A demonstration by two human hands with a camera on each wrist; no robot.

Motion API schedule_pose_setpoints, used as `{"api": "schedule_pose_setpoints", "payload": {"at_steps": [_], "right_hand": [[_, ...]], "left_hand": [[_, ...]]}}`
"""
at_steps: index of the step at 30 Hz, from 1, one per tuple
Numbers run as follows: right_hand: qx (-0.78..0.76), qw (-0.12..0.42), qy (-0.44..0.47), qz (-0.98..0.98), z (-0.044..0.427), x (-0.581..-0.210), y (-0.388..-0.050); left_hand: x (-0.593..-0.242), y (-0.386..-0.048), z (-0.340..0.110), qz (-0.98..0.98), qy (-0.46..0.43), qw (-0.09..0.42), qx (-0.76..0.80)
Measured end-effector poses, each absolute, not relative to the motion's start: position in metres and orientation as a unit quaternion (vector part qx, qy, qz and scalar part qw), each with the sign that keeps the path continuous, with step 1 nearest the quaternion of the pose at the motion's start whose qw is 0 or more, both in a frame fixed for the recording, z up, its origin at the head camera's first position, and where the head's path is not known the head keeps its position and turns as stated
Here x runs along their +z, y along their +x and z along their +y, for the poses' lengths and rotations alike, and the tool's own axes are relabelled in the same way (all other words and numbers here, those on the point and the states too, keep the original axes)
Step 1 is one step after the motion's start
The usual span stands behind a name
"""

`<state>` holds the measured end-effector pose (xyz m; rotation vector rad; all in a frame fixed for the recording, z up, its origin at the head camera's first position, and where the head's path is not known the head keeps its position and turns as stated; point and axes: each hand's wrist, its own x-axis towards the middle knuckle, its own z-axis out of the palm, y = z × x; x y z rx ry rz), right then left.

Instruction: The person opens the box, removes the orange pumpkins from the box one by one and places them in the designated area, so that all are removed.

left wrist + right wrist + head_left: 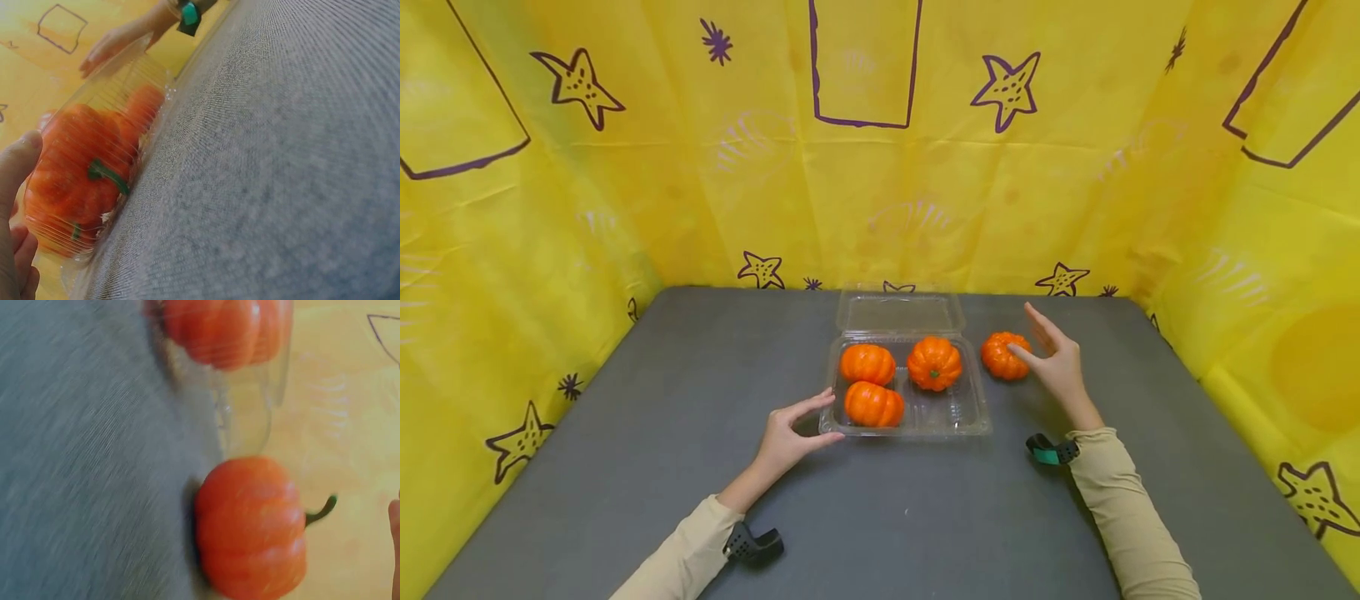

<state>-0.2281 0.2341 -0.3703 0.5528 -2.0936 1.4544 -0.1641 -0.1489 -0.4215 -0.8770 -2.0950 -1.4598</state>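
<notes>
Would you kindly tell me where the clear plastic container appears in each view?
Head: the clear plastic container is near the centre, right of the left hand.
Left wrist: the container is at left.
Right wrist: the container is at upper middle, cut off by the top edge.
Shared landmark: the grey tabletop.

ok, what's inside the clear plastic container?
The container holds three orange pumpkins: a left rear pumpkin, a left front pumpkin and a right rear pumpkin. Whatever lies directly under them is covered and can't be seen.
</notes>
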Motion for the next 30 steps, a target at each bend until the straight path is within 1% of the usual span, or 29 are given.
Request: {"api": "schedule_pose_setpoints", "payload": {"at_steps": [3, 7, 11, 16, 21, 27, 30], "right_hand": [[0.546, 0.267, 0.237, -0.758, 0.225, -0.367, -0.234], [0.556, 0.257, 0.280, -0.739, 0.211, -0.364, -0.241], [0.550, 0.243, 0.315, -0.734, 0.197, -0.362, -0.246], [0.523, 0.222, 0.334, -0.752, 0.185, -0.365, -0.245], [0.503, 0.187, 0.364, -0.762, 0.178, -0.373, -0.244], [0.518, 0.114, 0.365, -0.765, 0.175, -0.380, -0.243], [0.494, 0.103, 0.367, -0.782, 0.173, -0.379, -0.240]], "left_hand": [[-0.421, -0.167, -0.150, -0.755, -0.325, 0.229, -0.522], [-0.420, -0.169, -0.150, -0.753, -0.327, 0.237, -0.520], [-0.419, -0.170, -0.149, -0.751, -0.327, 0.233, -0.524], [-0.419, -0.168, -0.148, -0.751, -0.329, 0.227, -0.525], [-0.421, -0.166, -0.149, -0.750, -0.330, 0.230, -0.524], [-0.421, -0.165, -0.148, -0.749, -0.329, 0.231, -0.527], [-0.421, -0.164, -0.148, -0.747, -0.331, 0.230, -0.528]]}}
